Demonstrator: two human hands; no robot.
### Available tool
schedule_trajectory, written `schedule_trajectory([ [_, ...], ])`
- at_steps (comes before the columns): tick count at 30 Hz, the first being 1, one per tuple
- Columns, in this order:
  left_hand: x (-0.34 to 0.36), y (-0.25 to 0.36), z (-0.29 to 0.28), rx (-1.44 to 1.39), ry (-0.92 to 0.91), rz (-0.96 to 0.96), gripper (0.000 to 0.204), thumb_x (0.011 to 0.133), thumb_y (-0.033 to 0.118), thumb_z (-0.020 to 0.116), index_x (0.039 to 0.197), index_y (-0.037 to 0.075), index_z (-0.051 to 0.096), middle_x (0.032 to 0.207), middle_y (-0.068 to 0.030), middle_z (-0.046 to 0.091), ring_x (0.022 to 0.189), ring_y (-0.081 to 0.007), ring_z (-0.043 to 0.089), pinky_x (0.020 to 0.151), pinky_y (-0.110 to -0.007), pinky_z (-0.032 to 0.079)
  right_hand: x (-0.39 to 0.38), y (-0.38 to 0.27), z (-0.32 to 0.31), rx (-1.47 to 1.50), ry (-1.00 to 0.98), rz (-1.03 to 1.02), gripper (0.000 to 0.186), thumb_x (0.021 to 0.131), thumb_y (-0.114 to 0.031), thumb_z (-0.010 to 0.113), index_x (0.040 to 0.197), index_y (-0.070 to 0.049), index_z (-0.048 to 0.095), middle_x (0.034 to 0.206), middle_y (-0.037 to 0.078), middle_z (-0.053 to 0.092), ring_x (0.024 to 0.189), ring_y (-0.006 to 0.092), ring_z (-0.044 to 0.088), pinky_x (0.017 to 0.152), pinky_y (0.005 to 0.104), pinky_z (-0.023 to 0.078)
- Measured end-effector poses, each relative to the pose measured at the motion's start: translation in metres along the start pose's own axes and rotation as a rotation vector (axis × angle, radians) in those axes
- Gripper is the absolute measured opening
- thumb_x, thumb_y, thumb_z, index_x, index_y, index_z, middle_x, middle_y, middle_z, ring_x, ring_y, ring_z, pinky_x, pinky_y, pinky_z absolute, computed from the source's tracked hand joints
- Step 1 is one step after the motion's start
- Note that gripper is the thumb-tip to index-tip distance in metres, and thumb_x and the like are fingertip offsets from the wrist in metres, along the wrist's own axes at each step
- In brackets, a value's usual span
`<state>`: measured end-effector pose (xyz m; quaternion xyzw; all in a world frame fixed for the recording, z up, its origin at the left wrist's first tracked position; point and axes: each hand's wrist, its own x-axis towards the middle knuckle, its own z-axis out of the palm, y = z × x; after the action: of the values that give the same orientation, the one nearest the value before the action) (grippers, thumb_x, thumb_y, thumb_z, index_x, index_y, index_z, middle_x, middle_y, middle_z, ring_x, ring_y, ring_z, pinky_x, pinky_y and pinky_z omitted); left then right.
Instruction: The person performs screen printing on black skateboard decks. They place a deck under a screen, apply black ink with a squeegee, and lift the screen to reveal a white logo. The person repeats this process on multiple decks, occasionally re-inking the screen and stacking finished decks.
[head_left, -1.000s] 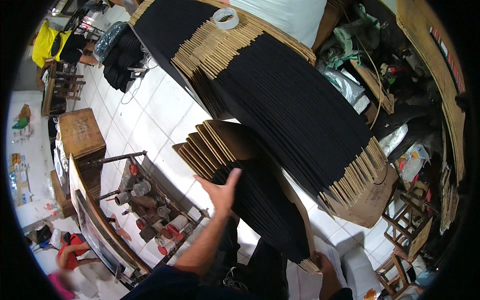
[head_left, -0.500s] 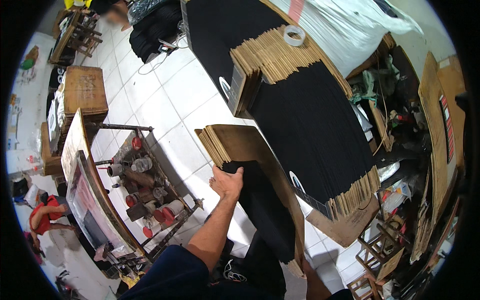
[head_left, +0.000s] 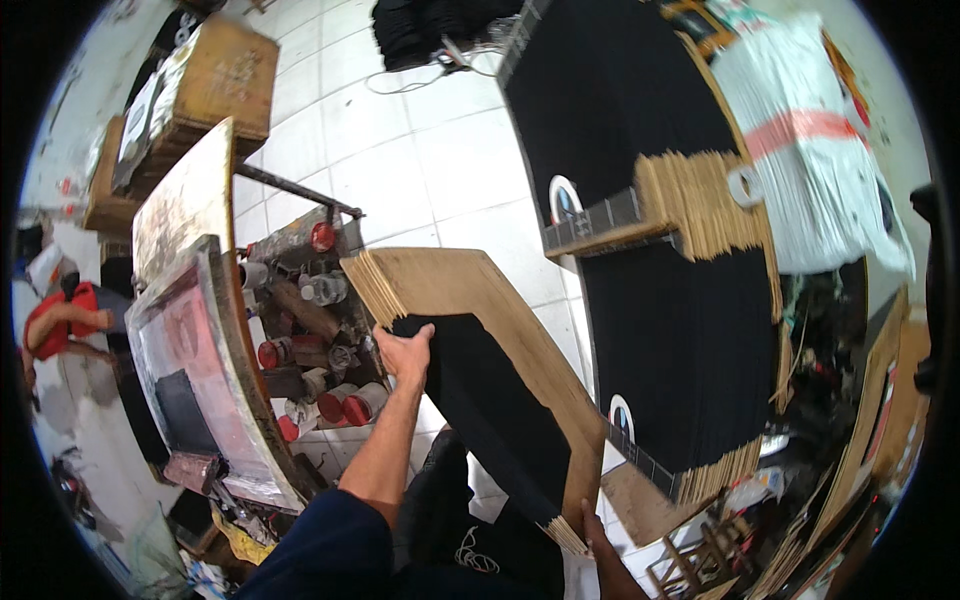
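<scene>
Between my two hands is a stack of thin brown boards with black cloth [head_left: 490, 400] around their middles. My left hand [head_left: 403, 355] is closed on its upper left edge, the thumb lying over the black cloth. At the lower right end, my right hand [head_left: 605, 555] grips the boards' edge; its fingers are mostly hidden behind them. The stack tilts, its bare wooden ends [head_left: 420, 280] showing at the top and along the right side. Left of it stands a framed printing screen [head_left: 195, 370] with a pinkish mesh.
A long row of black-cloth boards [head_left: 680, 350] stands to the right, a tape roll [head_left: 744, 187] on its wooden ends. Beyond it sits a white sack [head_left: 800, 150]. Jars with red lids [head_left: 362, 403] crowd a low rack at left. A person in red [head_left: 65, 320] is at far left.
My view has turned left, so the long row and sack appear farther right. The held stack has swung left, closer to the jars and screen; both hands keep their hold.
</scene>
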<state>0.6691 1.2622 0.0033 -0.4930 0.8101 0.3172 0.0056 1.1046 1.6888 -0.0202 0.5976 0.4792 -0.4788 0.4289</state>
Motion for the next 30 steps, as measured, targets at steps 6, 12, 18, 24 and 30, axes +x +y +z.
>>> schedule_trajectory([
  [6, 0.158, 0.085, -0.020, -0.001, 0.051, 0.039, 0.101, 0.067, 0.033, 0.089, 0.147, -0.001, 0.038, 0.141, -0.0277, 0.055, 0.129, -0.0434, 0.058, 0.107, -0.050, 0.049, 0.014, -0.152, 0.129, 0.036, -0.235, 0.149, 0.102, 0.089, -0.084, 0.053, 0.147, 0.000, 0.052, 0.131, 0.018, 0.066, 0.116, 0.0328, 0.066, 0.102, 0.0431, 0.053],
  [12, 0.235, 0.154, -0.042, 0.066, 0.014, 0.081, 0.152, 0.061, 0.041, 0.093, 0.163, 0.004, -0.014, 0.160, -0.0347, 0.027, 0.144, -0.0500, 0.040, 0.113, -0.062, 0.040, -0.045, -0.291, 0.296, 0.025, -0.404, 0.218, 0.081, 0.085, -0.086, 0.055, 0.123, -0.016, 0.067, 0.109, 0.008, 0.068, 0.096, 0.0235, 0.066, 0.071, 0.0440, 0.055],
  [18, 0.093, 0.068, -0.079, 0.100, -0.115, 0.165, 0.157, 0.057, 0.055, 0.096, 0.165, 0.004, -0.006, 0.161, -0.0428, 0.015, 0.149, -0.0548, 0.026, 0.115, -0.064, 0.033, -0.077, -0.386, 0.449, 0.114, -0.697, 0.278, 0.079, 0.093, -0.086, 0.037, 0.115, -0.016, 0.068, 0.096, 0.003, 0.070, 0.081, 0.0235, 0.070, 0.073, 0.0441, 0.061],
  [24, 0.090, 0.011, -0.069, -0.024, -0.033, -0.078, 0.103, 0.074, 0.042, 0.087, 0.157, 0.006, 0.037, 0.130, -0.0276, 0.065, 0.112, -0.0446, 0.068, 0.095, -0.052, 0.055, -0.077, -0.390, 0.558, 0.449, -0.901, 0.213, 0.066, 0.097, -0.077, 0.037, 0.112, -0.020, 0.068, 0.085, 0.003, 0.064, 0.073, 0.0249, 0.064, 0.066, 0.0428, 0.057],
  [30, 0.134, -0.038, -0.063, -0.062, 0.150, 0.156, 0.065, 0.077, 0.037, 0.087, 0.131, 0.007, 0.065, 0.108, -0.0208, 0.075, 0.094, -0.0400, 0.074, 0.082, -0.047, 0.060, -0.013, -0.364, 0.604, 0.289, -1.379, 0.169, 0.063, 0.099, -0.070, 0.036, 0.114, -0.017, 0.067, 0.089, 0.005, 0.066, 0.082, 0.0266, 0.066, 0.076, 0.0433, 0.056],
])
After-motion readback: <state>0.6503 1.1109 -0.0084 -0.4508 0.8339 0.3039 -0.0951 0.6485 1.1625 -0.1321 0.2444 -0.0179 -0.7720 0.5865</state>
